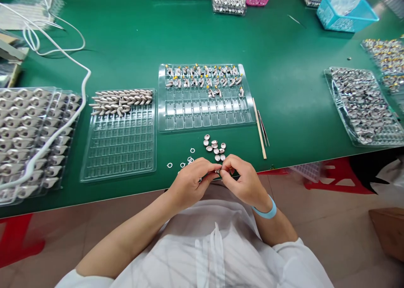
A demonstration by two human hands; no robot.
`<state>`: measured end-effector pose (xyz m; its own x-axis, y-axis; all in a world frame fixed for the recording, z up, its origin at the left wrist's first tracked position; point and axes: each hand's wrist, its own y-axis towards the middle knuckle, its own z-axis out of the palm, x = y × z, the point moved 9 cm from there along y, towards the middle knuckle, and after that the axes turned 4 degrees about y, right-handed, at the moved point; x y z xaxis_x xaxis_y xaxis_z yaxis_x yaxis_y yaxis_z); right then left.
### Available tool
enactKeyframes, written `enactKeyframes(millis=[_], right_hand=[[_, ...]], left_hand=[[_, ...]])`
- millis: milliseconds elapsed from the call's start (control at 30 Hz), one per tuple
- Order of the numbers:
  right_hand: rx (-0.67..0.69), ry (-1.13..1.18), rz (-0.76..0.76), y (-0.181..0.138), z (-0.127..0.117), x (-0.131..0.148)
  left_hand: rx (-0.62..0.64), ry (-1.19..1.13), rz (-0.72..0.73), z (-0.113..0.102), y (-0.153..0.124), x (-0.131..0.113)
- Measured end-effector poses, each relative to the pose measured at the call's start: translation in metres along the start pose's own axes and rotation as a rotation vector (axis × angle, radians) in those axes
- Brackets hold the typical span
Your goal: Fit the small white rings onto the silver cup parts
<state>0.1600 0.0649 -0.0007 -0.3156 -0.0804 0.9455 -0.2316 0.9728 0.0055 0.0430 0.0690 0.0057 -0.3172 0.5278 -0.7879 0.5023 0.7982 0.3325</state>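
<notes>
At the table's front edge my left hand [193, 179] and my right hand [242, 179] meet, fingertips almost touching. Both are closed in a pinch around a small metallic part [217, 171], mostly hidden by the fingers, so its exact kind does not show. Just beyond the fingertips lies a loose group of small round silver caps [216, 145]. Several thin white rings [169, 165] are scattered to the left, some close to my left hand. Behind them stands a clear tray [189, 122], its far rows holding small curved metal pieces with yellow tips [202, 82].
A wooden stick [259, 130] and tweezers [264, 130] lie to the right. Left is a tray [118, 153] of slim metal pieces [121, 99], then larger stacked trays under a white cable [59, 130]. Far right are a parts-filled tray [362, 105] and a blue basket [345, 21].
</notes>
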Motion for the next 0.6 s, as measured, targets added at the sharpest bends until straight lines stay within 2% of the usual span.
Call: enactKeyframes(millis=[200,300,367,467,600], right_hand=[[-0.001,-0.017,0.125,0.0,-0.003,-0.009],[0.01,0.043,0.192,-0.001,-0.003,-0.015],[0.019,0.104,0.211,-0.001,-0.001,-0.016],[0.012,0.177,0.207,0.0,0.001,-0.017],[0.017,0.36,0.194,-0.003,0.007,-0.021]], left_hand=[[-0.035,-0.021,0.011,-0.003,0.0,-0.004],[-0.032,-0.077,-0.034,-0.004,-0.001,-0.003],[-0.004,-0.133,-0.133,-0.003,-0.002,0.003],[0.025,-0.302,-0.391,0.001,-0.007,0.019],[-0.01,-0.535,-0.664,0.002,-0.014,0.031]])
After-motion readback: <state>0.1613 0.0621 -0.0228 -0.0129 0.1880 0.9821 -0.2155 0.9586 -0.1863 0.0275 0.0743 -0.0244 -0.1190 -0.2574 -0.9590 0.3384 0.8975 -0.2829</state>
